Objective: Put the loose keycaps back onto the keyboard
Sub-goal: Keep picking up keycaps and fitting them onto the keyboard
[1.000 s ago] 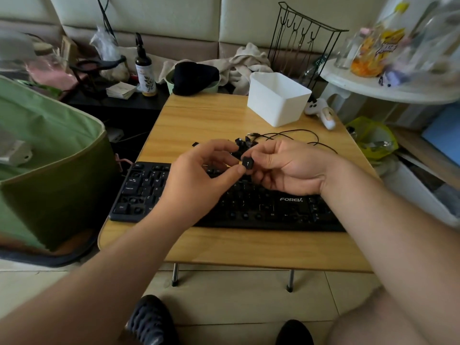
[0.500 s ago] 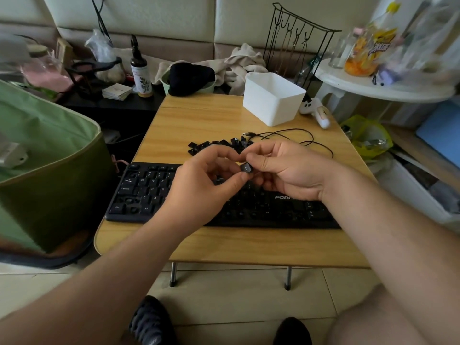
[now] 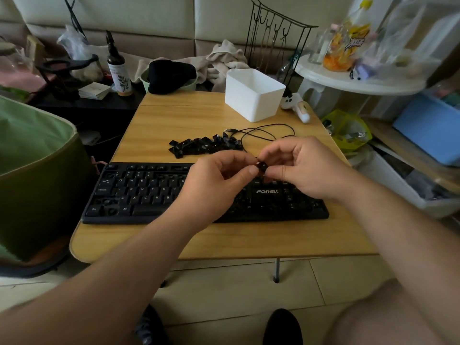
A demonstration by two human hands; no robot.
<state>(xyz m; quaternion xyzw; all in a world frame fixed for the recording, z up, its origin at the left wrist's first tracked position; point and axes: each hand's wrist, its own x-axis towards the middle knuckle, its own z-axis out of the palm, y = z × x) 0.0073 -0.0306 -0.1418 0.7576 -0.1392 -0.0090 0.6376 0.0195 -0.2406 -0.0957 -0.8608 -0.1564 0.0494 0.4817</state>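
Keycap (image 3: 261, 166) pinched between left hand (image 3: 214, 188) and right hand (image 3: 301, 168) above the keyboard (image 3: 139, 192) — apparently being oriented. Next: find its empty socket — press straight down.

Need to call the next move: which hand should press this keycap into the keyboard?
Probably right. The right hand pinches the keycap directly above the keyboard, near its right half; the left hand only touches it at the fingertips.

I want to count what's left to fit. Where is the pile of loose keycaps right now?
In the head view, the keycap pile lies on the table just behind the keyboard, mid-table, left of the black cable and ahead of the left hand.
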